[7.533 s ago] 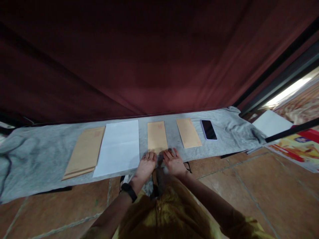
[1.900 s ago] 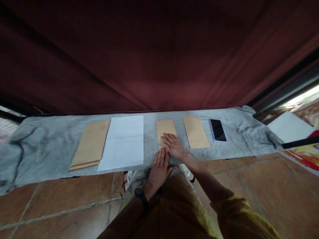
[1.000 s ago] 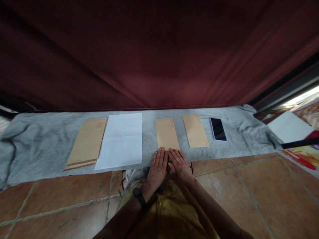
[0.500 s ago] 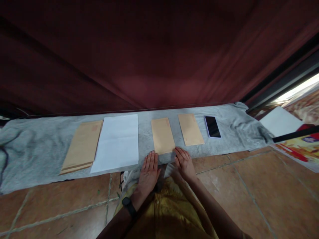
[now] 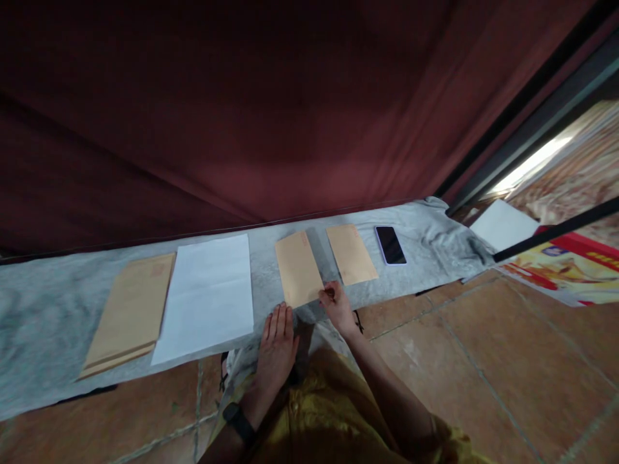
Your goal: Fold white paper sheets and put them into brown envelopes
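A grey cloth (image 5: 58, 303) lies along the floor under a dark red curtain. On it, from left to right, are a large brown envelope (image 5: 128, 312), a white sheet of paper (image 5: 206, 296), a small tan envelope (image 5: 297, 267), a second small tan envelope (image 5: 351, 253) and a black phone (image 5: 391, 245). My right hand (image 5: 335, 303) pinches the near right corner of the middle tan envelope, which is lifted a little off the cloth. My left hand (image 5: 276, 345) lies flat with fingers stretched out at the cloth's near edge, just below that envelope.
Terracotta floor tiles (image 5: 483, 361) spread to the right and near side. At the right lie a white sheet (image 5: 503, 224) and a colourful printed poster (image 5: 565, 270), crossed by a black bar (image 5: 556, 231). The red curtain (image 5: 242, 116) closes off the far side.
My right hand has gone from lying flat beside the middle tan envelope to pinching its near right corner and raising it. My left hand drew back slightly. The view shifted left.
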`<state>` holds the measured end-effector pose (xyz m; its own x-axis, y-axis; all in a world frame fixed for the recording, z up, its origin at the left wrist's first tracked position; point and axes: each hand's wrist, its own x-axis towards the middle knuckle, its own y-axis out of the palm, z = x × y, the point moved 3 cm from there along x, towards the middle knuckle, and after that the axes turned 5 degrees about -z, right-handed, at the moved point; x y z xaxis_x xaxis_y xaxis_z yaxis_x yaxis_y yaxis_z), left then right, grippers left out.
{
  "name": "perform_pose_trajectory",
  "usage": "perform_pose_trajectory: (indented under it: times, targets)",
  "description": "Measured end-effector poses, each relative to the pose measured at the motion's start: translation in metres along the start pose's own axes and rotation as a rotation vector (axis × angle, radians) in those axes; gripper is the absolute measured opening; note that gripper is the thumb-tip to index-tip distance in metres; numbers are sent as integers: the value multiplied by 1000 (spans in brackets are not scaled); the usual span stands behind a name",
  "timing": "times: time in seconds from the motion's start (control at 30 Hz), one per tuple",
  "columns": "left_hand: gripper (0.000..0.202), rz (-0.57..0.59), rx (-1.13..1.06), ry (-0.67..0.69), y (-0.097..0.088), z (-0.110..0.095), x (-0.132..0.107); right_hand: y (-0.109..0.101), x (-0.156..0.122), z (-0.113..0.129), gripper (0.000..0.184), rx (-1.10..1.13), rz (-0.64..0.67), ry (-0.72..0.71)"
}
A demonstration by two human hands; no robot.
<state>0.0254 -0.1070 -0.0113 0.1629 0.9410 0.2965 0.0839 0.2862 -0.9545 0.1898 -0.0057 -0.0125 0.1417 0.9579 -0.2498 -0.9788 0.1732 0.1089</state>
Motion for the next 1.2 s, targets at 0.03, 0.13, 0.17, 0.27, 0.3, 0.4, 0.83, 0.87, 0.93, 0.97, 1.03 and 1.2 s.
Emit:
perform_pose_trajectory:
  times: [0.03,0.13,0.17,0.27,0.3,0.4,0.83,0.87,0.93,0.97,1.03,1.2]
  targets:
    - [64,-3,0,0,0,0,0,5,-3,-4,33,97,0,65]
    - [62,-5,-2,1,0,-2,0,20,-13,-13,37,198,4,148]
    - [62,-5,-5,3,-1,-2,0,25,-16,-16,37,212,7,169]
    - [64,-14,-25,1,-2,-2,0,37,-20,-22,40,228,10,231]
    - [65,-18,-35,1,-3,-1,1,39,-20,-22,41,228,6,245]
    - [68,-34,-63,-4,-4,1,1,37,-12,-17,43,235,-27,254]
    - [68,-57,-77,38,4,8,-4,-88,48,50,39,270,-228,146]
    - [67,-56,-77,41,4,7,-4,-95,51,50,39,272,-239,149]
    - [67,-57,-77,48,4,7,-4,-105,55,48,38,274,-255,158]
    - [68,-58,-74,51,4,7,-4,-109,55,46,38,275,-259,164]
    - [69,-56,-63,58,4,8,-5,-113,56,42,36,276,-261,178]
    - [72,-48,-52,67,6,8,-6,-115,57,35,36,277,-243,195]
